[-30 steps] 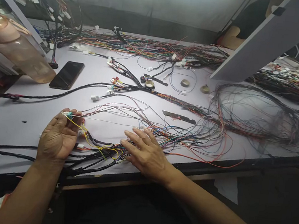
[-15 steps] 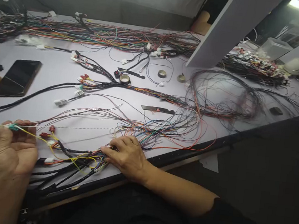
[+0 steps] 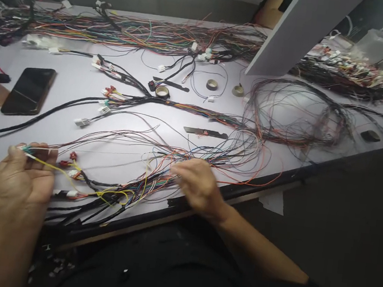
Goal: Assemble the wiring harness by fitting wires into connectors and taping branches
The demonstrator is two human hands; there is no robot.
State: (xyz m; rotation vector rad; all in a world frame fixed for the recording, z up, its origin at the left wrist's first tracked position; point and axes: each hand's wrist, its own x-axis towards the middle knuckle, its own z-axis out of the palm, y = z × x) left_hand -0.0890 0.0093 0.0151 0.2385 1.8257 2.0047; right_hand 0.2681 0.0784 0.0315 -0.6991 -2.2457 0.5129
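Observation:
At the left, my left hand (image 3: 22, 184) pinches a small teal-and-white connector (image 3: 26, 148) between thumb and fingers. Dark red wires, a white one and a yellow wire (image 3: 49, 164) trail from it to the right. My right hand (image 3: 198, 186) is over the loose wire ends of the lower harness (image 3: 160, 177), near the table's front edge. Its fingers are curled together and blurred; whatever they hold is hidden. Between the hands lie red connectors (image 3: 73, 156) and a white connector (image 3: 72, 193) on black-taped branches.
A second harness (image 3: 188, 108) crosses the mid-table, its wires looped at the right. Tape rolls (image 3: 161, 92), a black blade-shaped strip (image 3: 205, 132) and a phone (image 3: 29, 91) lie around it. Behind runs a thick wire bundle (image 3: 121, 29). A grey upright panel (image 3: 293, 35) stands at the back right.
My right hand has moved right and slightly up along the wires, away from the taped branches. My left hand still holds the connector. The whole view has shifted slightly.

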